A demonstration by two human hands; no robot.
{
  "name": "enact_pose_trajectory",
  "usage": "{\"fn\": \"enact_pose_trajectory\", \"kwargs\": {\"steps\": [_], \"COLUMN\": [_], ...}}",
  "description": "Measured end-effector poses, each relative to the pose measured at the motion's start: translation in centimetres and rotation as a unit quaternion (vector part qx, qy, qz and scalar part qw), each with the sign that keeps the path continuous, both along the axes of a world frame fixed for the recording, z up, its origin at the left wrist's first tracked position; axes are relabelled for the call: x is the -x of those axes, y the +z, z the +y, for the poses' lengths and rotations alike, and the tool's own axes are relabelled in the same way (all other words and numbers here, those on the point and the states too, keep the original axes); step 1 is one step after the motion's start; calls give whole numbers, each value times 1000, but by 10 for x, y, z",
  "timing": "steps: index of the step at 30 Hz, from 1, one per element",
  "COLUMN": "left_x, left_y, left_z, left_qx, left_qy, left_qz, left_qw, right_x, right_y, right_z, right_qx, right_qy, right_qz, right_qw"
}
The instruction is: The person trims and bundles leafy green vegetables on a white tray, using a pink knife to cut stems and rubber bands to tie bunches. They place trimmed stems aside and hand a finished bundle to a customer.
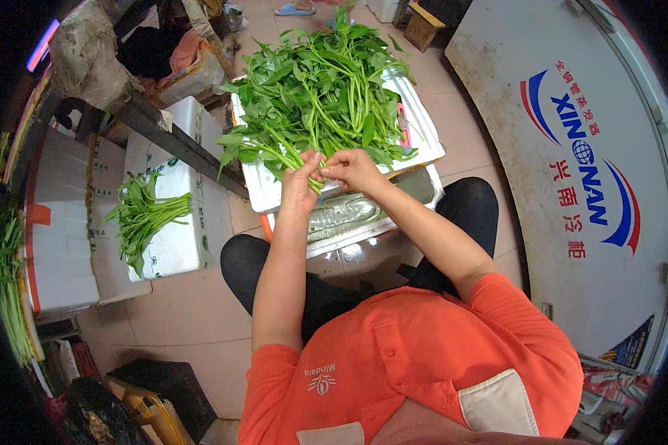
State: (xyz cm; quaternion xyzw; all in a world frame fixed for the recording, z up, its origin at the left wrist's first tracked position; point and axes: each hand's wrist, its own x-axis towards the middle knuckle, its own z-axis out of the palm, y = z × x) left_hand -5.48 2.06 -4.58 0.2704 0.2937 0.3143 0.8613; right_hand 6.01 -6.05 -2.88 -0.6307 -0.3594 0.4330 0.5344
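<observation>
My left hand (302, 181) is closed around a small bunch of leafy green stems (283, 153), with the cut ends below the fist and the leaves spread to the upper left. The fingertips of my right hand (356, 172) pinch at the stems beside my left thumb; what exactly lies between them is partly hidden. Just beyond both hands, a large heap of leafy greens (328, 94) covers most of a white foam lid (423, 128). A pink-handled cutter (404, 127) lies along the heap's right side.
Under the lid stands a foam box (362, 238) holding clear plastic (342, 214). Left, a sorted bunch of greens (156, 217) lies on a white foam box (181, 247), near a dark metal bar (172, 142). A large freezer cabinet (568, 167) bounds the right. Another person's slippered foot (296, 9) shows at top.
</observation>
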Motion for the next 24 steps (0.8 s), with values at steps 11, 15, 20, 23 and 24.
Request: {"fn": "enact_pose_trajectory", "kwargs": {"steps": [11,15,20,23,24], "left_x": [-1,-1,-6,-8,-8], "left_y": [12,9,3,3,3], "left_z": [1,1,-1,-4,-5], "left_qx": [21,30,16,20,22], "left_qy": [6,-16,0,7,1], "left_qz": [41,48,81,100,99], "left_qw": [999,998,997,995,995], "right_x": [-109,-128,-138,-135,-135], "right_y": [55,66,48,50,55], "right_z": [-40,-53,-59,-61,-62], "right_qx": [-125,-189,-285,-338,-363], "right_qy": [-145,33,170,213,230], "right_qz": [163,340,377,364,355], "right_qw": [968,921,865,841,830]}}
